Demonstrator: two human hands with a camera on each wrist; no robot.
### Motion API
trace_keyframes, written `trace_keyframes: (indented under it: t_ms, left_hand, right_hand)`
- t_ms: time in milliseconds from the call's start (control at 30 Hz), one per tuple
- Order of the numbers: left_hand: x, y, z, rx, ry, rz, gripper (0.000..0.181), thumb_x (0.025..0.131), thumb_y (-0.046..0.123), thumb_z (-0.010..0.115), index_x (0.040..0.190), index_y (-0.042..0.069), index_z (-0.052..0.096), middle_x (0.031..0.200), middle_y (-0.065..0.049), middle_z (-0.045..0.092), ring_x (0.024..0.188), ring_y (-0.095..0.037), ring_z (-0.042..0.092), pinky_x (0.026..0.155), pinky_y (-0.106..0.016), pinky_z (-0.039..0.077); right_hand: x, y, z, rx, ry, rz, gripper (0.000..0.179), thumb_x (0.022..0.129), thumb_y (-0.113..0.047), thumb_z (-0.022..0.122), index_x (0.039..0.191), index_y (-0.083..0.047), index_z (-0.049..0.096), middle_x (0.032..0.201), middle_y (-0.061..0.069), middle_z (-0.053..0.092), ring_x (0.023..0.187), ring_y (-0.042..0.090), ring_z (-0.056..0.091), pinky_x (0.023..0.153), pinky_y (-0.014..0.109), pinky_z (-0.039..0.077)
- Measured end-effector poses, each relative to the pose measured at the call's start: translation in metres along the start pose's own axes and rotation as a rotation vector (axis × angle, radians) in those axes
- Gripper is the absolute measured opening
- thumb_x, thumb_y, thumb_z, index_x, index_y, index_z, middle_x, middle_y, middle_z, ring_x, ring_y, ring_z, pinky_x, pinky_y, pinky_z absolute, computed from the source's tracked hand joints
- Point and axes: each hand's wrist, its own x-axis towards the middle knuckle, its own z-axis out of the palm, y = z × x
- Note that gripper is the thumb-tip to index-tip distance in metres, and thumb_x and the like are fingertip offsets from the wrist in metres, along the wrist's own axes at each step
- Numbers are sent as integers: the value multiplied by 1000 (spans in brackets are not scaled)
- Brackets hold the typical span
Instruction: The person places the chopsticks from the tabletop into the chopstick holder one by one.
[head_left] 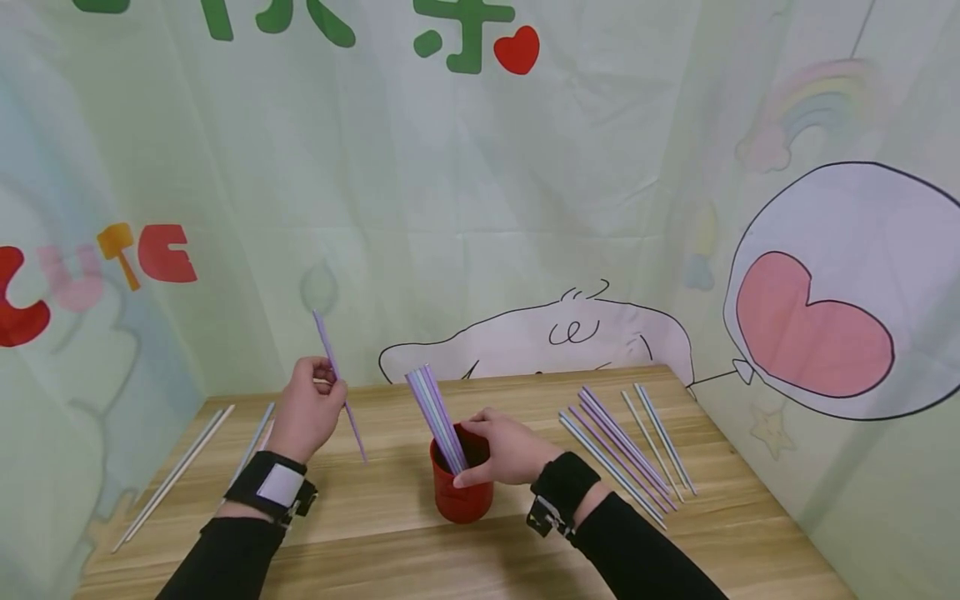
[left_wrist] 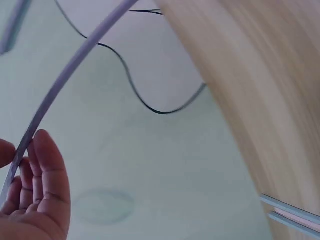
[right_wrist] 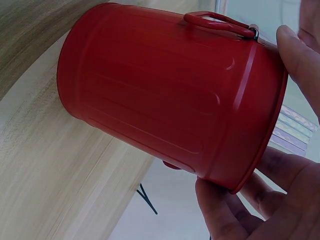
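My left hand [head_left: 308,408] pinches a thin purple straw [head_left: 327,343] and holds it tilted above the left part of the table. In the left wrist view, the straw [left_wrist: 60,82] runs up between thumb and fingers. Toward the middle, my right hand [head_left: 510,447] grips the rim of a red metal bucket [head_left: 463,502]. Its thumb and fingers are spread across the rim in the right wrist view, where the bucket [right_wrist: 160,90] shows a small side handle [right_wrist: 220,25]. A bundle of purple and bluish straws [head_left: 435,412] leans inside the bucket, with its lower ends hidden.
Several purple, bluish and pale straws [head_left: 626,450] lie on the wooden table [head_left: 360,533] at the right. White and bluish straws [head_left: 176,475] lie at the left, partly behind the left forearm. A printed cloth [head_left: 450,250] encloses the table's back and sides.
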Motion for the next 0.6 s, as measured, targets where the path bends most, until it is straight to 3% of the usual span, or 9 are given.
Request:
trace_keyframes:
  t_ms: [133,300,600]
  left_hand:
    - [-2,23,-1,-58,42,19,42,101,16,52,135,-6,43,121,-21,57,107,-35,66,73,-21,54]
    - [-5,46,4,-132,44,50,40,101,14,52,135,-5,42,120,-20,57,105,-31,66,73,-10,48]
    - [-8,61,21,-211,5,83,40,101,12,54,135,-4,40,118,-19,57,103,-30,65,78,-11,49]
  right_hand:
    - [1,1,0,5,0,3,83,77,-48,87,145,-12,56,140,4,54,124,24,57,105,39,54]
    - [3,3,1,-1,4,-4,83,77,-49,86,146,-12,56,139,4,54,123,22,57,104,39,54]
    - [2,3,1,-8,2,-14,85,77,-50,86,146,-11,55,140,3,54,122,22,57,105,38,53]
